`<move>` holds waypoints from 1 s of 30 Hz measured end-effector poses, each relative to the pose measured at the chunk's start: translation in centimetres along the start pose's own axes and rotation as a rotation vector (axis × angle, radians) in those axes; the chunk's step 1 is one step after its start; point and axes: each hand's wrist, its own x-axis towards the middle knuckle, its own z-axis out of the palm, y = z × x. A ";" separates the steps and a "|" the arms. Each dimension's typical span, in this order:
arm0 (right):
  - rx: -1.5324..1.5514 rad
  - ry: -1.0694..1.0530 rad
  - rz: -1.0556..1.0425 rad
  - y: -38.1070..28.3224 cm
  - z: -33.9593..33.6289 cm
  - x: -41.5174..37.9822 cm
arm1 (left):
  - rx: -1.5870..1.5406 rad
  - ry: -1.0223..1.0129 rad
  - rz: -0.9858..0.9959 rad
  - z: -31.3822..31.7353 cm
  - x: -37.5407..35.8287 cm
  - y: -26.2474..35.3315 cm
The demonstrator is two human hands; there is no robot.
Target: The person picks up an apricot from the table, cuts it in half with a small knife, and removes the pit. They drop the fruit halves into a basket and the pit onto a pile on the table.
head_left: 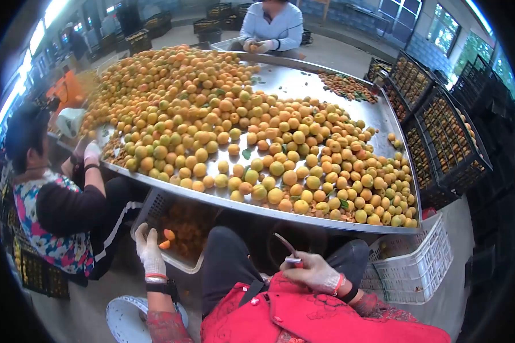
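Observation:
My left hand, in a pale glove, is raised at the left rim of a grey crate with its fingers apart and nothing in them. Two apricot halves are just right of its fingers, above the blurred orange pieces in the crate. My right hand, also gloved, is closed around a small knife over my lap. The knife's thin curved blade points up and left. In front of me, a heap of apricots covers much of a metal table.
A white basket stands at my right, and a white bucket at my lower left. Black crates of fruit are stacked on the right. One person sits at the left, another across the table. Brown pits lie at the far corner.

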 end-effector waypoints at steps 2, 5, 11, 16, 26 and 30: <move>-0.182 0.209 -0.168 -1.8 -1.5 0.1 | 0.072 -0.078 0.058 1.4 -0.7 1.5; -0.658 0.580 -0.511 -3.0 -7.0 1.2 | -0.062 -0.299 -0.074 3.1 -0.3 0.9; -0.667 0.806 -0.523 -9.0 -13.3 4.7 | -0.281 -0.510 -0.137 9.5 -1.7 5.4; -0.892 0.756 -0.401 -6.8 -13.4 14.3 | -0.267 -0.668 -0.198 13.0 -3.4 7.7; -1.139 0.522 -0.004 -5.3 -12.4 21.6 | -0.176 -0.930 -0.180 16.1 -6.0 6.8; -1.049 0.563 0.036 -4.4 -11.8 23.1 | -0.171 -0.993 -0.194 17.7 -6.9 6.5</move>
